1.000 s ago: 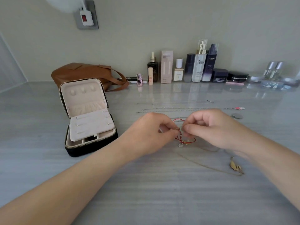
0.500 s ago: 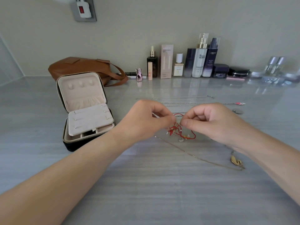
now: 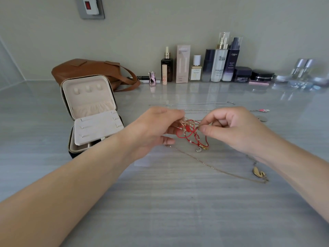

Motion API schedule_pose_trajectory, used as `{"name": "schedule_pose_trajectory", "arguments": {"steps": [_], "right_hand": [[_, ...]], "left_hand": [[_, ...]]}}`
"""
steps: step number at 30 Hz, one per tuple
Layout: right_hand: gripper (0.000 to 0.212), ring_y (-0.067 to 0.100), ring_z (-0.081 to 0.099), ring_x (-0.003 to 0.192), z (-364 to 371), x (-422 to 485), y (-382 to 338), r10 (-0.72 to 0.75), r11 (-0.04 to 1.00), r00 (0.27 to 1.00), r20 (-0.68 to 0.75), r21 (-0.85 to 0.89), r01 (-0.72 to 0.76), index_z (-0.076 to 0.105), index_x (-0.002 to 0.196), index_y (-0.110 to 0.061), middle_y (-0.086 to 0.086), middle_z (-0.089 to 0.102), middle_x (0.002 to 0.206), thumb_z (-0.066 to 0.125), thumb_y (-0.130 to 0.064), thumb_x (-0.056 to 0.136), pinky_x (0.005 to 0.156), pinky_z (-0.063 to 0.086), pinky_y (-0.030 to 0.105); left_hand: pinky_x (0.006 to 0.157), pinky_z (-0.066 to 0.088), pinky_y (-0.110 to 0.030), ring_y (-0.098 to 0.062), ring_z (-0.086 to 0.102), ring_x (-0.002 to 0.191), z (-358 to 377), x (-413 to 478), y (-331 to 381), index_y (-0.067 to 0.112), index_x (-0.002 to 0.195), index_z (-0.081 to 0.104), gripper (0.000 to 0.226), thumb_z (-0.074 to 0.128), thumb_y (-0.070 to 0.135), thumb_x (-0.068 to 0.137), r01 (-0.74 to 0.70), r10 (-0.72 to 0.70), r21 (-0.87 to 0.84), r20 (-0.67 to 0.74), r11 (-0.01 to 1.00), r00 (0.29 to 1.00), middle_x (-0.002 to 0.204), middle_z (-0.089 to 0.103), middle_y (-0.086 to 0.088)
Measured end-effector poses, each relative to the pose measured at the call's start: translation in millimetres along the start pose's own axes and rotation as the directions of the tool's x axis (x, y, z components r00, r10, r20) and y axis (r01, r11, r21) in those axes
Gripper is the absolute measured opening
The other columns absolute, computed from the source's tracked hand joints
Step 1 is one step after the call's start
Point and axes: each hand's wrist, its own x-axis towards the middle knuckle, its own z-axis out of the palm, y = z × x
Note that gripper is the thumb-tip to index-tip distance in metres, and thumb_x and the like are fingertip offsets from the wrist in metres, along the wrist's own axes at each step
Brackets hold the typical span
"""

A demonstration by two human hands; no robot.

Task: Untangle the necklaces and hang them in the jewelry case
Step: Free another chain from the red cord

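Note:
A knot of red cord necklaces with small charms hangs between my two hands just above the grey counter. My left hand pinches its left side, where a gold charm shows. My right hand pinches the right side of the same knot. A thin gold chain trails from the knot across the counter to a swan pendant. Two silver chains lie straight behind my hands. The jewelry case stands open at the left, with its cream lid upright and hooks inside.
A brown leather bag lies behind the case. Several cosmetic bottles and jars line the back wall. A pink charm and a round pendant rest right of my right hand.
Both hands have lifted the red knot a little off the counter and pulled it apart, so more red loops and a dangling charm show between them.

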Motion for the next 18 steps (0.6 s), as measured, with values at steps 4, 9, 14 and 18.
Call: {"name": "schedule_pose_trajectory", "arguments": {"steps": [4,9,14,18], "right_hand": [[0.009,0.022,0.045,0.062,-0.2,0.6,1.1,0.001,1.000,1.000,-0.029,0.011,-0.001,0.069,0.070,-0.019,0.028,0.060,0.070,0.068,-0.018,0.079,0.064,0.034,0.031],[0.009,0.021,0.045,0.064,-2.4,-0.9,-1.2,-0.004,0.999,0.996,-0.087,0.040,0.007,0.070,0.073,-0.019,0.032,0.060,0.077,0.066,-0.022,0.081,0.064,0.034,0.031],[0.013,0.020,0.050,0.071,-3.7,-0.2,-1.5,0.004,0.999,0.989,-0.146,0.049,0.003,0.069,0.069,-0.021,0.031,0.064,0.090,0.065,-0.021,0.081,0.070,0.037,0.030],[0.015,0.014,0.054,0.070,-6.5,0.1,-3.3,0.000,0.997,0.985,-0.174,0.072,0.013,0.069,0.066,-0.022,0.022,0.069,0.086,0.065,-0.018,0.080,0.061,0.040,0.019]], "left_hand": [[0.062,0.041,-0.028,-0.013,0.055,0.066,-3.1,3.0,-0.5,0.018,0.064,0.051,0.032,0.047,0.030,0.093,0.051,-0.050,-0.057,0.018,0.997,0.999,0.072,0.061,-0.001],[0.060,0.042,-0.026,-0.014,0.055,0.070,-6.4,6.5,-2.6,0.014,0.085,0.052,0.028,0.047,0.041,0.092,0.074,-0.073,-0.061,0.019,0.995,0.997,0.072,0.059,0.000],[0.055,0.040,-0.022,-0.009,0.054,0.065,-8.0,7.9,-4.4,0.015,0.080,0.059,0.013,0.059,0.027,0.086,0.016,-0.014,-0.046,0.041,0.999,0.999,0.075,0.062,0.001],[0.047,0.041,-0.015,-0.003,0.052,0.051,-11.5,11.2,-7.7,0.015,0.072,0.058,0.014,0.061,0.020,0.085,-0.074,0.070,-0.098,-0.041,0.992,0.997,0.059,0.062,0.007]]}}
